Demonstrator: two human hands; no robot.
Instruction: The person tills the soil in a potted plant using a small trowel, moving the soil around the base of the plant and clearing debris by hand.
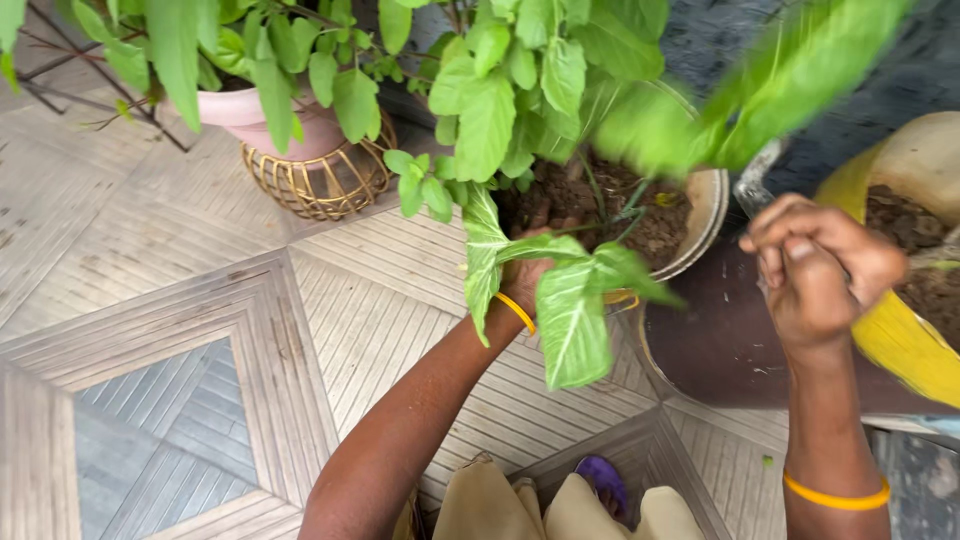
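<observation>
A leafy green plant [520, 90] grows from a round pot of dark soil [705, 215]. My left hand [528, 270] reaches into this pot, mostly hidden behind large leaves, so what it holds cannot be seen. An orange bangle [515, 312] circles that wrist. My right hand [815, 265] is closed around the handle of a metal tool [755, 180], raised to the right of the pot. Its blade end is blurred and partly hidden by leaves. A second orange bangle [835, 495] sits on my right forearm.
A yellow sack of soil [905, 340] lies at the right edge. A pink pot in a gold wire basket [315, 180] stands at the back left. A dark brown pot [715, 340] sits below the planted one. Patterned floor tiles [200, 330] spread to the left.
</observation>
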